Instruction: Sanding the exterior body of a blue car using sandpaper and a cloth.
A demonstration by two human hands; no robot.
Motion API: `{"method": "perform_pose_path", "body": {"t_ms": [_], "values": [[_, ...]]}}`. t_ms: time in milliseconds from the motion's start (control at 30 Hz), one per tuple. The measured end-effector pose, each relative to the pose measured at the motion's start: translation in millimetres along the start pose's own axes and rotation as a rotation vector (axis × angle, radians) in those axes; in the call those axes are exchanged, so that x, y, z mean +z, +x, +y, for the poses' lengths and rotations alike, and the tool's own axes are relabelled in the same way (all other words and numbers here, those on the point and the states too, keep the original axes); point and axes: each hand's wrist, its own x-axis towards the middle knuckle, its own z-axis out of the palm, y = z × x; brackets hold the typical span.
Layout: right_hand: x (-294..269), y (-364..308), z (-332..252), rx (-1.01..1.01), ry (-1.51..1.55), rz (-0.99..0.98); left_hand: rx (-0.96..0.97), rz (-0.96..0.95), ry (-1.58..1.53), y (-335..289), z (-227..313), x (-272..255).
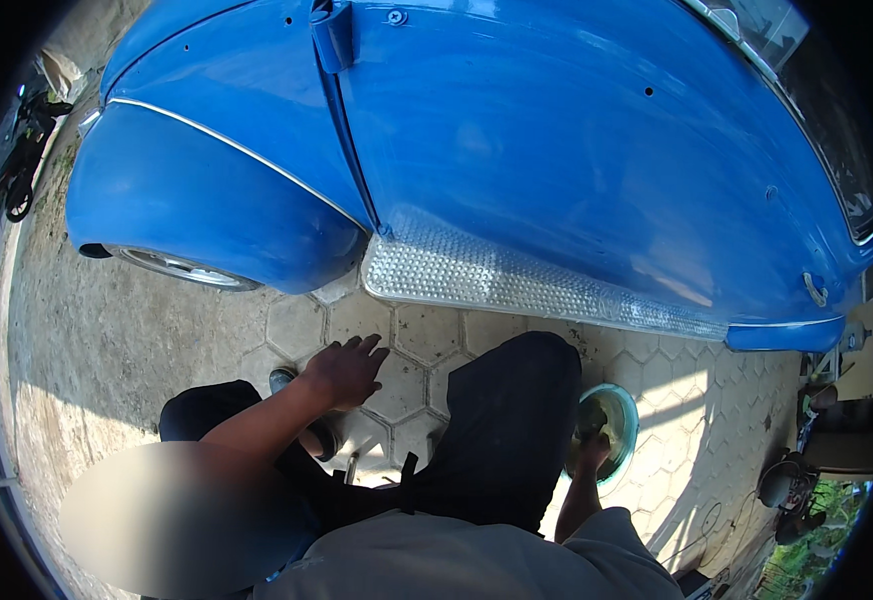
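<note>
My left hand (345, 372) hangs in the air over the paving in front of my knees. Its fingers are spread and nothing is in them. To my right, my right hand (595, 450) reaches down into a round green-blue bucket (634, 420), which seems to hold liquid. A dark shape lies at its fingers, too small and shaded to name. Facing me is a blue car (537, 130), with a glossy body panel, a rounded fender (207, 200) over a wheel (182, 268), and a silvery, dimpled running board (517, 282) along its lower edge.
Hexagonal paving blocks (427, 335) cover the ground, with bright sun patches at the right. My bent knee (522, 390) stands between my two hands. A motorcycle (29, 150) is parked at the far left. Assorted objects (792, 485) crowd the right edge.
</note>
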Motion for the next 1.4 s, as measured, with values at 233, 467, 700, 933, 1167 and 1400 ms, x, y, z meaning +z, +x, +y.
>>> {"method": "perform_pose_path", "body": {"t_ms": [233,467,700,933,1167,1400], "values": [[-2,4,30,0.080,-0.293,-0.368,0.007,0.021,0.005,-6,3,-4],[67,22,50,0.134,-0.243,-0.426,-0.039,-0.003,-0.022,-7,-7,12],[84,24,49,0.188,-0.318,-0.372,-0.097,-0.071,-0.071,-3,-15,17],[58,27,42,-0.200,-0.706,-0.297,-0.047,-0.052,-0.029,0,-8,6],[-50,-23,-57,0.042,0.070,-0.203,0.034,0.037,-0.014,-8,0,-7],[-122,-51,-92,-0.282,0.017,-0.039,0.076,0.105,0.008,-21,11,-24]]}}
